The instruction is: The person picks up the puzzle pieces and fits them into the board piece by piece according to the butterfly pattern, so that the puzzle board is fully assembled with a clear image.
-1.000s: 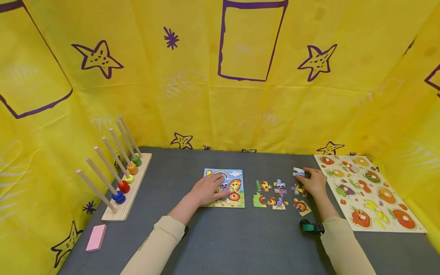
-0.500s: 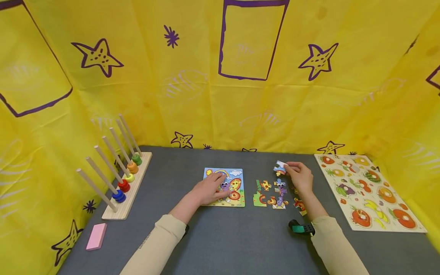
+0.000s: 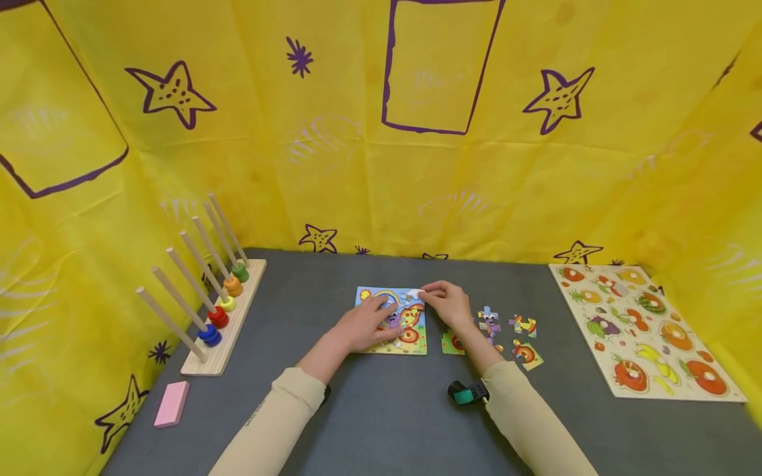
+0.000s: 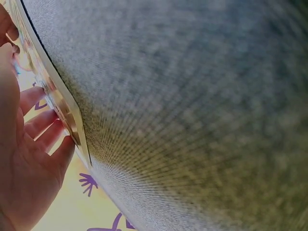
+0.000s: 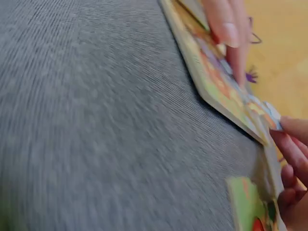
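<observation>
In the head view, a square butterfly puzzle board lies flat near the middle of the dark table. My left hand rests on its left part with fingers spread, covering some of the picture. Over the board's top right corner, my right hand pinches a cloud jigsaw piece between thumb and fingers. The right wrist view also has this cloud piece at the board's edge; whether it lies flat cannot be told. Loose jigsaw pieces lie right of the board, some partly hidden by my right forearm.
On the left stands a wooden peg rack with coloured rings. A pink block lies in front of it. A large fruit puzzle board is at the right. Yellow patterned cloth closes off the back and sides.
My right hand has picked up the cloud piece from the right-hand group and carried it left to the board's top right corner. The left hand has stayed on the board.
</observation>
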`<state>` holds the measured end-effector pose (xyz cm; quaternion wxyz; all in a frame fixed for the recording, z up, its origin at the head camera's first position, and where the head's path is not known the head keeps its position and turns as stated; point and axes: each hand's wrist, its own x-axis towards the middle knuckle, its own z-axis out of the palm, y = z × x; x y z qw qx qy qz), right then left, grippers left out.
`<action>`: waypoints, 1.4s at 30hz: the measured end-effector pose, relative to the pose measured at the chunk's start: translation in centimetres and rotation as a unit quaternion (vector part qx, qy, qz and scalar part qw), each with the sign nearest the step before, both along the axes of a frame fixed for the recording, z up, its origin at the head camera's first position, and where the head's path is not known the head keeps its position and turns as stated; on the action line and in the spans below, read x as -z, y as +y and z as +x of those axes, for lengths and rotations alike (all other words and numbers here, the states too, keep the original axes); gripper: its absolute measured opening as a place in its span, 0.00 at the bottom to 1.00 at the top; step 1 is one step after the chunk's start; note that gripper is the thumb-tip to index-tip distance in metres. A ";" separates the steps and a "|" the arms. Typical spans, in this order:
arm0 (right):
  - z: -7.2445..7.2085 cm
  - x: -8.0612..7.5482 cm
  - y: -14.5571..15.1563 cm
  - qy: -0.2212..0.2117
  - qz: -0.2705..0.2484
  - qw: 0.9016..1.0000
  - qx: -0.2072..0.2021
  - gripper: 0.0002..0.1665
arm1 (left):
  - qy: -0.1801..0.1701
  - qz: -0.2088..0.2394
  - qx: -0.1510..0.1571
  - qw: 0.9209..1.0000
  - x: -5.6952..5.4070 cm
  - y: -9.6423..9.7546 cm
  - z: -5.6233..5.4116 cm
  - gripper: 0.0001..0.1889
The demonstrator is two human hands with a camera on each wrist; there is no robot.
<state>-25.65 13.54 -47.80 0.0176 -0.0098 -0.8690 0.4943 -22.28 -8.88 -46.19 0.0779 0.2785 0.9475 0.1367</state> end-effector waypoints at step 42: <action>1.2 -0.4 0.4 0.128 0.103 0.982 -0.097 0.11 | -0.009 0.024 -0.010 1.000 -0.6 0.6 -0.2 0.28</action>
